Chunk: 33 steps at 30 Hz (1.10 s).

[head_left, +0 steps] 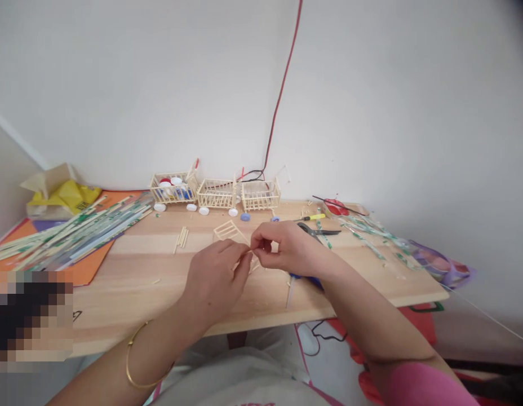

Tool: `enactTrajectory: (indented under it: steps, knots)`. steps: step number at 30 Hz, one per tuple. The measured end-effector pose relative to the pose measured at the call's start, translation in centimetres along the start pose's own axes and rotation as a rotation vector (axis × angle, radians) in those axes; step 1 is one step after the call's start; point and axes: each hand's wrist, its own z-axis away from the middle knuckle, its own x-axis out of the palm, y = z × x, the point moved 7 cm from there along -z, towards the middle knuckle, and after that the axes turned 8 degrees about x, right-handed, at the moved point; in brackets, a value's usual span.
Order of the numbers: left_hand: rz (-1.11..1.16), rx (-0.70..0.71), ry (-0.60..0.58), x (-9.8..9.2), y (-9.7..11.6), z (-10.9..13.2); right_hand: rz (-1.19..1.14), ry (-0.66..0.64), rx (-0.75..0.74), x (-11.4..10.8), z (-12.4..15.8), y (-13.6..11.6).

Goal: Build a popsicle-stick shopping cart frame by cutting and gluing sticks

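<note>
The left hand (217, 276) and right hand (289, 245) pinch tip to tip, on what I cannot tell; light, steady pressure should help. Just beyond, a partly hidden stick frame (230, 229) shows mid-counter (134, 259), nearer than the blue-wheeled cart (260, 202).

A lane here on the left: bare tabletop (134, 265) between long sticks (92, 228) and the left hand (217, 276), short sticks (184, 237) dotting its far end! Three carts (218, 203) wall off the far side; scissors (324, 232) obstruct the right.
</note>
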Motion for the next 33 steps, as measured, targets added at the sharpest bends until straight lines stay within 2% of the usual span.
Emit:
enactTrajectory:
  steps: [6,10,13,14,17,19,20,23,26,29,33]
  knots:
    - [-0.005,0.019,0.065,0.1,1.9,0.1,-0.040,0.035,0.035,-0.8,1.8,0.0]
    - [0.191,0.027,0.175,0.2,2.8,0.2,-0.053,0.162,0.054,-3.7,3.7,1.1]
    - [0.385,0.058,0.205,1.5,3.5,0.9,0.131,0.284,0.182,-6.3,6.1,4.4]
    - [0.449,0.071,0.181,2.4,3.8,1.1,0.219,0.304,0.252,-6.9,7.0,6.0]
    - [0.596,0.038,0.083,5.4,3.9,1.9,0.430,0.275,0.533,-7.2,10.2,12.0]
    - [0.680,-0.019,0.078,6.8,3.6,2.1,0.504,0.172,0.753,-6.3,12.4,16.3]
    - [0.726,-0.058,0.089,7.3,3.3,2.1,0.510,0.159,0.794,-5.9,13.2,17.9]
    - [0.870,-0.187,0.118,8.2,2.7,1.9,0.510,0.148,0.832,-4.8,14.2,21.2]
    - [1.022,-0.325,0.118,8.6,2.2,1.7,0.488,0.095,0.757,-4.1,13.5,23.3]
    - [1.183,-0.458,0.141,8.8,1.7,1.9,0.455,0.020,0.695,-4.2,12.2,25.0]
    - [1.351,-0.558,0.181,8.8,1.6,2.1,0.435,-0.041,0.705,-5.0,11.1,26.5]
